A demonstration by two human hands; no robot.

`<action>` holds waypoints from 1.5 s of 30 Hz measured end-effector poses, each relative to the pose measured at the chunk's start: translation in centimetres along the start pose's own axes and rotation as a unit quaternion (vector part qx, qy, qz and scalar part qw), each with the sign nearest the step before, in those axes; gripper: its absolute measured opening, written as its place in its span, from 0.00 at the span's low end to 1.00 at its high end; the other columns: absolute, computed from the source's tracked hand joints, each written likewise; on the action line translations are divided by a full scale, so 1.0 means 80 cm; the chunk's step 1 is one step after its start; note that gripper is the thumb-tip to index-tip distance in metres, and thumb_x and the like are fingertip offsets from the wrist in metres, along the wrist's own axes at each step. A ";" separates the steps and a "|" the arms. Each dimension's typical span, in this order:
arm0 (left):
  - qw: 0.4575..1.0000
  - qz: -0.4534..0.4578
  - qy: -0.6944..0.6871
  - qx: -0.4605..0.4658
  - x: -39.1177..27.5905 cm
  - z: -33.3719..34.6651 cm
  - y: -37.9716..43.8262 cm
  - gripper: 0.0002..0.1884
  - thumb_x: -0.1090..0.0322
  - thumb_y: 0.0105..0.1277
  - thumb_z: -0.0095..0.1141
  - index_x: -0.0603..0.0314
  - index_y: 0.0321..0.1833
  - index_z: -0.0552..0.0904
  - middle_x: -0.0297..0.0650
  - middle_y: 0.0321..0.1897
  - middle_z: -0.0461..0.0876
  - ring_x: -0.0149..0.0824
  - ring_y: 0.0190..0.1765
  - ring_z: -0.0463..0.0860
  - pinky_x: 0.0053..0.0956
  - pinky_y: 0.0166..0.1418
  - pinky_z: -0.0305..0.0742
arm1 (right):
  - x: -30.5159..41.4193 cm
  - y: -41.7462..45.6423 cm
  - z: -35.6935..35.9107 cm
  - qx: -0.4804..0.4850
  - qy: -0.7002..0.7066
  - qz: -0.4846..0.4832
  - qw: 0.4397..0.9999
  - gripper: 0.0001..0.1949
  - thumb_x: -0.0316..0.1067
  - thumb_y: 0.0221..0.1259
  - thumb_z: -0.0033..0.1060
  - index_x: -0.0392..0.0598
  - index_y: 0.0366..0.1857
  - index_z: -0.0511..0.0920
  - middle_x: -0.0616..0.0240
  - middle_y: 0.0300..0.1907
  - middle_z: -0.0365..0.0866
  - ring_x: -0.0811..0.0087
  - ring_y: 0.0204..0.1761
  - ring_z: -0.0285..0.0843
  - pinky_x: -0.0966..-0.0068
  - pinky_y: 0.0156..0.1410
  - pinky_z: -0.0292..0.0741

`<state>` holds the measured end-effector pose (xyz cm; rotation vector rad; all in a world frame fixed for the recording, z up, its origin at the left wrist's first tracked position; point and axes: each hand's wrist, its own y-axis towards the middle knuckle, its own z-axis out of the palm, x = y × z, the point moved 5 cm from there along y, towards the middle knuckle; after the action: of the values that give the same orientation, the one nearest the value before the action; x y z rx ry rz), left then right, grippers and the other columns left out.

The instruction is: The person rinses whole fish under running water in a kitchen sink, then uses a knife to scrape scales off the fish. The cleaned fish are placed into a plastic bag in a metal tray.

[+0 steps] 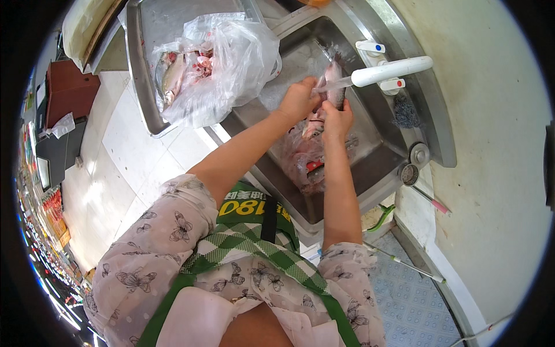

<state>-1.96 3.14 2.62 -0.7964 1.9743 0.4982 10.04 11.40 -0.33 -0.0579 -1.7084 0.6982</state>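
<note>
Over the stainless steel sink [368, 126], my left hand [300, 99] and my right hand [339, 118] both grip a fish [334, 86], tail pointing away from me. Water runs from the white faucet [381, 73] onto the fish beside my left fingers. The fish's belly side looks cut open, though my fingers partly hide it. Below my hands, a clear plastic bag [299, 149] with fish parts and a red item lies in the sink. Left of the sink, more fish [175, 78] lie on a crumpled clear plastic bag [243, 60].
The bagged fish rest on a metal tray [149, 106]. A steel wool scrubber [405, 112], a sink strainer [419, 154] and a strainer ladle with a pink-tipped handle [409, 174] lie along the sink's right side, near the wall. A green-handled tool [382, 217] is beside the near right corner.
</note>
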 end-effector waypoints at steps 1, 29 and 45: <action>1.000 -0.005 0.001 -0.009 0.003 0.001 -0.001 0.18 0.68 0.54 0.59 0.65 0.48 0.77 0.58 0.25 0.80 0.56 0.33 0.81 0.42 0.36 0.76 | -0.003 0.001 0.000 -0.005 -0.030 -0.006 1.000 0.34 0.33 0.40 0.63 0.28 0.57 0.67 0.46 0.52 0.68 0.55 0.51 0.72 0.68 0.57 0.71; 0.972 -0.024 -0.135 0.193 0.003 0.013 0.004 0.26 0.72 0.60 0.58 0.56 0.61 0.65 0.42 0.29 0.76 0.32 0.31 0.76 0.32 0.36 0.73 | 0.017 -0.008 -0.022 -0.025 0.050 0.007 0.998 0.34 0.21 0.42 0.61 0.27 0.61 0.65 0.56 0.38 0.78 0.71 0.26 0.77 0.76 0.28 0.73; 0.949 -0.117 -0.258 0.138 -0.010 0.000 0.009 0.34 0.69 0.56 0.59 0.60 0.65 0.59 0.42 0.43 0.77 0.34 0.39 0.78 0.31 0.39 0.76 | 0.029 -0.003 -0.005 0.200 0.275 0.020 0.940 0.34 0.22 0.40 0.44 0.32 0.62 0.67 0.55 0.53 0.76 0.66 0.50 0.78 0.77 0.54 0.75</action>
<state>-2.18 3.88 3.30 -0.6332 1.4037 0.2462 9.82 12.30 1.88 -0.0021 -1.0134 0.9470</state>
